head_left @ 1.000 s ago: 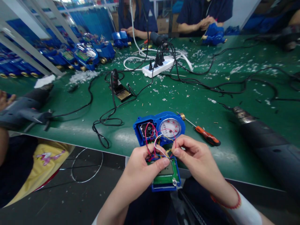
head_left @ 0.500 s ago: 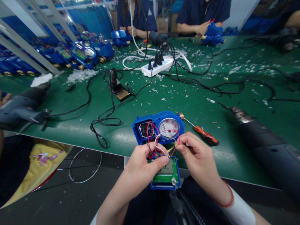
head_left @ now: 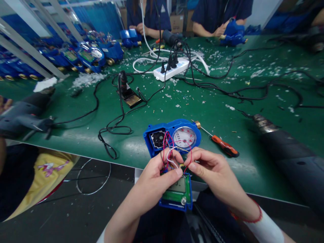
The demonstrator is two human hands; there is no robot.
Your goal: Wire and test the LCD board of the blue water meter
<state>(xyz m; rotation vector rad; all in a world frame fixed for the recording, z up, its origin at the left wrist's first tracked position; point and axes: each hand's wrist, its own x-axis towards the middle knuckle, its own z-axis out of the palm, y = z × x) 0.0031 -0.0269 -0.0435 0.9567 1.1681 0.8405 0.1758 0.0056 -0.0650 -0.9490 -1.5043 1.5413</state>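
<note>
The person's left hand (head_left: 152,180) is closed around a bunch of thin colored wires (head_left: 169,152), with the thumb lying over the top of a green circuit board (head_left: 176,195). The right hand (head_left: 215,172) is curled, and its fingertips (head_left: 193,165) pinch a thin wire near the left hand. A red string bracelet (head_left: 246,219) sits on the right wrist. The circuit board has a small gray screen and sits in a blue cover, just past the edge of the green worktop (head_left: 202,108). The red, white and yellow wires go from it up to a blue water meter (head_left: 154,143), which lies on the worktop near the edge, with its round dial (head_left: 184,137) showing. An orange screwdriver (head_left: 224,146) lies just beside the meter, and a big dark heat gun (head_left: 286,148) lies to the right. Farther up are black cords (head_left: 111,130), a soldering iron in its stand (head_left: 125,89), and a white power strip (head_left: 172,70). Little white bits are all over the worktop. A row of blue meters (head_left: 88,57) lies at the upper left, and two co-workers (head_left: 220,17) sit at the top, one holding a blue meter (head_left: 234,33).
</note>
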